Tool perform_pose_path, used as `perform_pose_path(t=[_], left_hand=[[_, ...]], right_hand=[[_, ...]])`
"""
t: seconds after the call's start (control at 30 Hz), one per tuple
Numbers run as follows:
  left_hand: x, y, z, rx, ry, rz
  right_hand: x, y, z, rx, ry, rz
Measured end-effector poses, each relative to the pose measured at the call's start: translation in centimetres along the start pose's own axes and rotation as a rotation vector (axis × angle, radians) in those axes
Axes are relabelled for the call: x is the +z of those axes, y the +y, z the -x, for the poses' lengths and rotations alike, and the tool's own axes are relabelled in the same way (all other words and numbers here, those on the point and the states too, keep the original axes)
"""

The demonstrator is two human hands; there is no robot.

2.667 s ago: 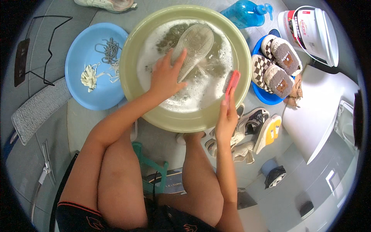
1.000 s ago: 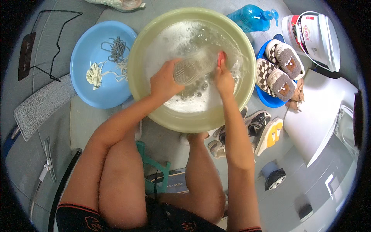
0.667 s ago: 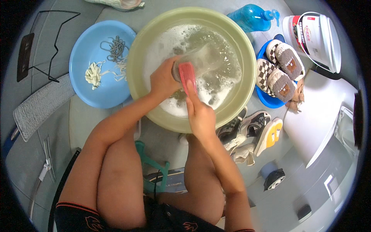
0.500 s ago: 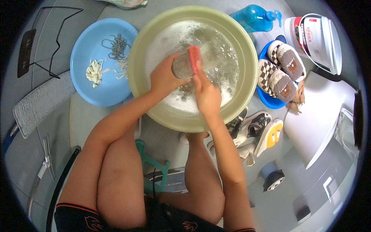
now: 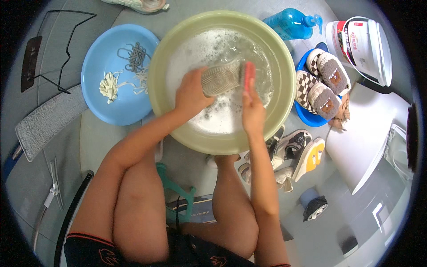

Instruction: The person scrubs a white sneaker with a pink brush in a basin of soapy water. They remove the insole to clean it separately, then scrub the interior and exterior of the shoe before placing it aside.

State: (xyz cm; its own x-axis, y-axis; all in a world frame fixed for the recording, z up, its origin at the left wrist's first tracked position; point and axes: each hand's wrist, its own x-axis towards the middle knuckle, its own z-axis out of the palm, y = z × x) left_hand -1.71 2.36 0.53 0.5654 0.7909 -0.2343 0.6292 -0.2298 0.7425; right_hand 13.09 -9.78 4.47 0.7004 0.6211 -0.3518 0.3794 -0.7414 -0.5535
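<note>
Over a large olive-green basin [image 5: 156,84] of soapy water, my left hand [image 5: 192,94] grips a shoe [image 5: 220,78] by one end. The shoe's patterned sole faces up. In my right hand [image 5: 252,109] is a scrubbing brush [image 5: 250,75] with a red-pink back, held upright. Its bristles meet the far end of the sole, at the right. White suds [image 5: 222,115] float on the water around the shoe. The shoe's upper is turned down and hidden.
A light-blue basin [image 5: 93,89] holding shoelaces [image 5: 135,58] stands left. A blue pump bottle [image 5: 289,23], a white bucket [image 5: 362,49] and slippers [image 5: 322,102] in a blue basin are right. Several shoes [image 5: 296,144] lie below them; a green stool [image 5: 189,204] is between my legs.
The brush has moved right along the sole, from near the shoe's middle to its far end. More of the sole shows now. My left hand still grips the shoe.
</note>
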Motion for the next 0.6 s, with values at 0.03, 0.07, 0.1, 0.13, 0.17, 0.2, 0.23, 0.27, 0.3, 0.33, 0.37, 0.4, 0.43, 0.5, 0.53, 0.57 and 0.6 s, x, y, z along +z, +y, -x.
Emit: perform_pose_path(t=[0.03, 0.07, 0.1, 0.13, 0.17, 0.2, 0.23, 0.27, 0.3, 0.33, 0.37, 0.4, 0.43, 0.5, 0.53, 0.57, 0.6], left_hand=[[0.0, 0.3, 0.2, -0.007, 0.012, -0.052], [-0.3, 0.6, 0.4, 0.114, 0.04, -0.16], [-1.1, 2.0, 0.2, 0.243, 0.062, -0.26], [-1.7, 2.9, 0.0, 0.367, 0.093, -0.365], [-1.3, 3.4, -0.3, 0.38, 0.062, -0.365], [-0.8, 4.0, -0.9, 0.396, 0.031, -0.369], [-0.3, 4.5, -1.5, 0.411, 0.001, -0.373], [0.6, 4.4, -2.5, 0.406, -0.026, -0.412], [2.2, 3.7, -3.6, 0.404, -0.061, -0.445], [2.8, 3.6, -4.5, 0.395, -0.093, -0.482], [3.2, 3.2, -5.1, 0.354, -0.153, -0.475], [3.1, 2.9, -5.8, 0.32, -0.214, -0.468], [3.2, 2.9, -6.2, 0.284, -0.275, -0.462], [4.1, 2.2, -6.2, 0.246, -0.29, -0.501], [4.6, 1.6, -6.2, 0.227, -0.297, -0.521], [5.1, 1.2, -6.1, 0.213, -0.3, -0.532], [5.4, 1.2, -6.2, 0.198, -0.3, -0.545]], right_hand=[[-0.5, 0.5, 0.2, -0.021, 0.016, -0.087], [-1.2, 0.8, 1.0, -0.041, 0.032, -0.173], [-1.9, 1.1, 2.0, -0.039, 0.051, -0.23], [-2.5, 1.1, 3.0, -0.045, 0.06, -0.291], [-2.9, 0.9, 4.2, -0.034, 0.061, -0.328], [-3.1, 0.9, 5.1, -0.023, 0.065, -0.368], [-3.3, 1.1, 5.9, 0.028, 0.04, -0.388], [-3.4, 1.5, 6.6, 0.079, 0.015, -0.407], [-3.6, 1.8, 6.9, 0.104, 0.015, -0.417], [-3.7, 2.0, 7.2, 0.125, 0.006, -0.432], [-3.8, 2.1, 7.3, 0.111, 0.017, -0.442], [-3.9, 2.2, 7.4, 0.098, 0.034, -0.454], [-4.1, 2.1, 7.4, 0.096, 0.037, -0.451], [-4.6, 1.6, 7.3, 0.092, 0.037, -0.448], [-4.6, 1.4, 7.2, 0.098, 0.034, -0.436], [-4.7, 1.3, 7.0, 0.104, 0.03, -0.424], [-4.8, 1.1, 6.9, 0.098, 0.027, -0.423]])
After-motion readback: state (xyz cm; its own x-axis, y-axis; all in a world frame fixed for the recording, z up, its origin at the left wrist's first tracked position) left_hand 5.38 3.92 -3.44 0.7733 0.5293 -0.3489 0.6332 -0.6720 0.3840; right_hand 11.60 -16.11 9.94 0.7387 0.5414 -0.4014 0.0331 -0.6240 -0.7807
